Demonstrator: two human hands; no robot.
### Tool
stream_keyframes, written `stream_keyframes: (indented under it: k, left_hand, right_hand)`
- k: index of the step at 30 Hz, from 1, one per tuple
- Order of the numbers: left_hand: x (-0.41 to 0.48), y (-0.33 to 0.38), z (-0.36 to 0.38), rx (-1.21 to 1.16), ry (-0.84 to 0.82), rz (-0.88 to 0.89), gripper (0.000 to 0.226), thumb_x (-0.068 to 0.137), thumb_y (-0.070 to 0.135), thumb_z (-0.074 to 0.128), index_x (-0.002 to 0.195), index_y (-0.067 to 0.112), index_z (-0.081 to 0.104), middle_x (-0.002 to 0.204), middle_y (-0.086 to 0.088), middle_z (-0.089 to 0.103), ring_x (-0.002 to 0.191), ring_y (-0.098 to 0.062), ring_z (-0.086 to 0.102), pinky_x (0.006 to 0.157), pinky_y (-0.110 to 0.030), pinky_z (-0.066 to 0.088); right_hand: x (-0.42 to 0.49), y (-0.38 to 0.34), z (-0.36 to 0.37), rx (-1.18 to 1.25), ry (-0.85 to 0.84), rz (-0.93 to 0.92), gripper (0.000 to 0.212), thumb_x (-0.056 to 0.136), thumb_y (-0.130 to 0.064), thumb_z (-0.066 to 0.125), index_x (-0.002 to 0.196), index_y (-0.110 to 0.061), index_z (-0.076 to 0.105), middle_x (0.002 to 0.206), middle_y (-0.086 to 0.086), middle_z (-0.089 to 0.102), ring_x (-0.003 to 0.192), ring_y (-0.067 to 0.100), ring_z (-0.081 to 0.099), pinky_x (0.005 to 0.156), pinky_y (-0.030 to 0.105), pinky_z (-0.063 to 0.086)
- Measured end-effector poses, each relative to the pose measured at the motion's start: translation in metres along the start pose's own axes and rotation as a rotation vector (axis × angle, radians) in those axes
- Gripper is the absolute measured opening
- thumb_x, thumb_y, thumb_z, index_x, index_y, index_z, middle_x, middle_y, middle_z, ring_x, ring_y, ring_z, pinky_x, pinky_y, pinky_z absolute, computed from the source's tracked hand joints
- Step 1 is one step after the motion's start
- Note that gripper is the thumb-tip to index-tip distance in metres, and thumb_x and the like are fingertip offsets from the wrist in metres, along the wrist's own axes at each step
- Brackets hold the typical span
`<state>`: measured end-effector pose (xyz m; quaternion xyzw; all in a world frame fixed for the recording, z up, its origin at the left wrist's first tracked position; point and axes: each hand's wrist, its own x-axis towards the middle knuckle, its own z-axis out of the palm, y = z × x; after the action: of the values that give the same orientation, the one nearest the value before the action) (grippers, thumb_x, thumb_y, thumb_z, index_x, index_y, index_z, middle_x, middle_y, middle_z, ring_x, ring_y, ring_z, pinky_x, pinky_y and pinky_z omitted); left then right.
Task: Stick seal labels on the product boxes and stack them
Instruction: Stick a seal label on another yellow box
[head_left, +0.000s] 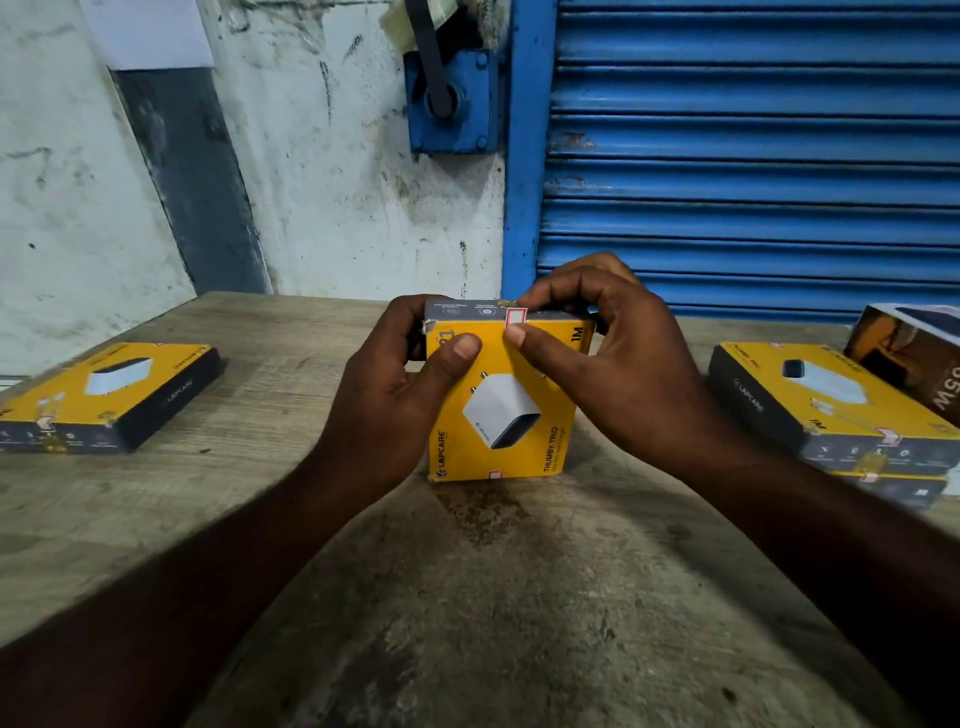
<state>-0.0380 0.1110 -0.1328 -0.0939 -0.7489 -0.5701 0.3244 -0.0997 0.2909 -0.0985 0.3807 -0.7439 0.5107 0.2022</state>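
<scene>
Yellow box (511, 415) upright on the table (467, 597); my left hand (395, 374) grips its left side, my right hand (597, 353) pinches the label (515, 318) over its top edge.

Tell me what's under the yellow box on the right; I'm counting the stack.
A second yellow box lies under the top box; only its front edge shows, the rest covered by that box and the forearm.

The yellow box (506, 410) shows a white charger picture, black lettering and a dark grey top; its seal label (515, 315) is white, red-bordered. The second box (109, 387) to its left and third box (831, 400) to its right match. Behind it the ribbed shutter (753, 156) is blue.
</scene>
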Motion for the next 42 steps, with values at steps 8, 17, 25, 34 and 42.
stream_keyframes:
  k: [8,17,25,34,42]
  left_hand:
    - [0.001,-0.003,-0.001,0.002,-0.002,-0.007,0.031,0.090,0.043,0.061,0.117,0.030,0.058,0.108,0.005,0.072,0.102,-0.013,0.069,0.076,-0.023,0.057]
    - [0.001,-0.003,0.000,0.041,0.018,-0.021,0.025,0.090,0.044,0.057,0.114,0.035,0.056,0.105,0.018,0.072,0.098,-0.006,0.069,0.076,-0.018,0.055]
    - [-0.009,0.009,0.018,0.102,0.176,0.047,0.053,0.089,0.045,0.058,0.138,0.033,0.042,0.106,0.020,0.065,0.095,0.005,0.065,0.079,-0.010,0.049]
    - [-0.011,0.009,0.029,0.167,0.305,0.100,0.056,0.086,0.041,0.069,0.135,0.026,0.048,0.109,0.017,0.062,0.095,0.005,0.064,0.079,-0.008,0.048]
    - [-0.012,0.008,0.020,0.126,0.187,0.061,0.053,0.091,0.031,0.054,0.143,0.028,0.041,0.110,0.011,0.066,0.095,-0.005,0.067,0.086,-0.029,0.056]
  right_hand:
    - [0.002,-0.001,-0.001,0.022,-0.019,0.004,0.013,0.088,-0.023,0.078,0.098,-0.024,0.070,0.104,-0.006,0.059,0.097,-0.003,0.059,0.080,0.007,0.044]
    - [0.000,0.012,-0.003,0.048,-0.059,-0.010,0.027,0.085,-0.025,0.075,0.112,-0.023,0.071,0.121,-0.005,0.056,0.116,0.003,0.057,0.095,0.023,0.052]
    - [-0.014,0.011,0.014,0.318,-0.053,0.137,0.027,0.096,-0.023,0.067,0.123,-0.022,0.063,0.116,-0.003,0.070,0.100,0.011,0.069,0.087,0.031,0.058]
    - [-0.019,0.007,0.021,0.399,-0.006,0.128,0.035,0.094,-0.030,0.050,0.122,-0.012,0.062,0.124,0.006,0.065,0.117,0.020,0.062,0.103,0.045,0.049]
    - [-0.016,0.008,0.026,0.307,0.009,0.158,0.042,0.085,-0.056,0.063,0.119,-0.030,0.062,0.120,0.000,0.066,0.109,0.017,0.066,0.094,0.047,0.055]
